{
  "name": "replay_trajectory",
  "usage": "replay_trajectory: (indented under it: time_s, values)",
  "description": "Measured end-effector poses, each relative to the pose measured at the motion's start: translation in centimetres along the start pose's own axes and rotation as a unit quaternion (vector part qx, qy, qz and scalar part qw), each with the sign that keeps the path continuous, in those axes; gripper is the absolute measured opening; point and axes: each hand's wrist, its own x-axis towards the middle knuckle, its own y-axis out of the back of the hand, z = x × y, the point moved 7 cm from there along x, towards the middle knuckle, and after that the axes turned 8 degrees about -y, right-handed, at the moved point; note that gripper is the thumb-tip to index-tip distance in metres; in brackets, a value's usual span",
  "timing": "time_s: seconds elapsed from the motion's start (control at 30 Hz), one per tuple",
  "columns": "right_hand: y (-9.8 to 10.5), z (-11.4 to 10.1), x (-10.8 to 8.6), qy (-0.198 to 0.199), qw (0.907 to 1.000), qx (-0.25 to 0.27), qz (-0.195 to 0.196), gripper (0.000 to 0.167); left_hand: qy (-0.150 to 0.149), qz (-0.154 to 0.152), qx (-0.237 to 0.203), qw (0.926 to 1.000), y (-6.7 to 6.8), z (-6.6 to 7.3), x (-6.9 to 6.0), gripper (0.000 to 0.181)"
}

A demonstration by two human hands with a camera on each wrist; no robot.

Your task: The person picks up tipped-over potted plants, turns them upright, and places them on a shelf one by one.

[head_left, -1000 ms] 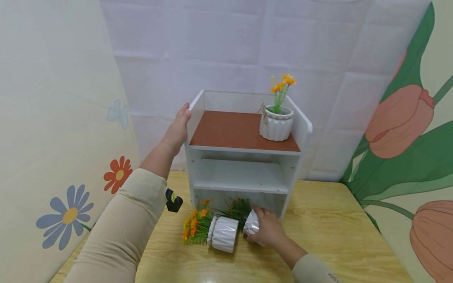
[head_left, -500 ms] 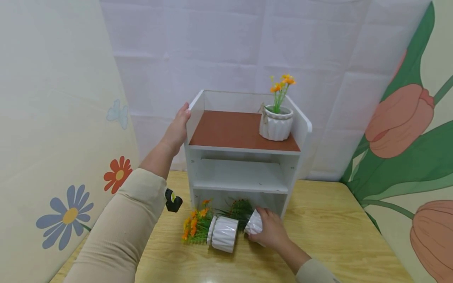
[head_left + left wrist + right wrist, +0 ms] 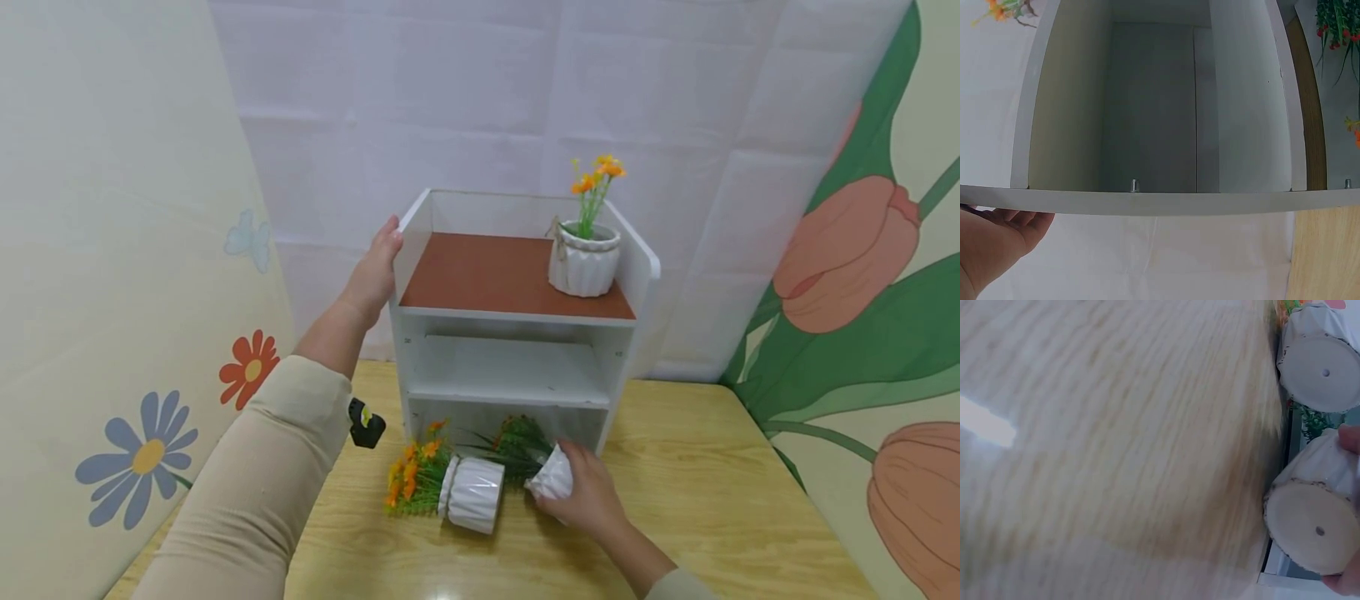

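Observation:
My left hand [image 3: 372, 279] rests against the outside of the left side panel of a small white shelf [image 3: 517, 400]. In the left wrist view, the left fingers [image 3: 1025, 220] touch that panel's outer face. My right hand [image 3: 588, 492] grips a white flowerpot [image 3: 553, 477] that is tipped over, its dark green plant with red berries [image 3: 521, 442] pointing toward the shelf's lowest compartment. The pot's round base [image 3: 1313, 528] faces the right wrist camera. Left of it, another white flowerpot [image 3: 474, 495] lies on its side, with orange flowers [image 3: 414, 473] pointing left.
A third white pot [image 3: 585, 265] with orange flowers stands upright at the right of the shelf's brown top [image 3: 480, 271]. A black wrist device [image 3: 366, 423] shows by the left sleeve. The wooden table [image 3: 697, 475] meets a white cloth [image 3: 480, 100] behind and painted walls at both sides.
My right hand has moved a little to the right, taking the berry plant's pot with it, away from the pot of orange flowers. My left hand stays on the shelf's side.

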Motion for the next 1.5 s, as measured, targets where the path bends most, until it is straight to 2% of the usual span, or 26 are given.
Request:
replay_trajectory:
  time_s: [0.17, 0.37, 0.63, 0.93, 1.27, 1.5]
  values:
    - [0.2, 0.7, -0.4, 0.005, 0.9996, 0.019, 0.018, 0.086, 0.001, -0.001, -0.001, 1.0000, 0.0, 0.1, 0.0, 0.058]
    - [0.3, 1.7, -1.1, -0.028, 0.9979, 0.054, 0.024, 0.089, 0.001, -0.003, -0.005, 1.0000, -0.1, 0.2, 0.0, 0.058]
    - [0.7, 2.3, -1.7, -0.039, 0.9957, 0.075, 0.038, 0.091, 0.000, -0.003, -0.011, 0.9999, 0.0, 0.2, -0.1, 0.057]
    - [0.6, 3.2, -2.4, -0.077, 0.9905, 0.110, 0.032, 0.097, -0.001, -0.002, -0.014, 0.9999, 0.1, 0.1, 0.0, 0.058]
    - [1.1, 3.6, -3.3, -0.091, 0.9848, 0.142, 0.041, 0.103, -0.010, 0.003, -0.016, 0.9998, 0.0, 0.4, -0.2, 0.059]
    - [1.1, 4.4, -3.7, -0.118, 0.9780, 0.170, 0.022, 0.105, -0.007, 0.003, -0.023, 0.9997, 0.0, 0.3, -0.2, 0.058]
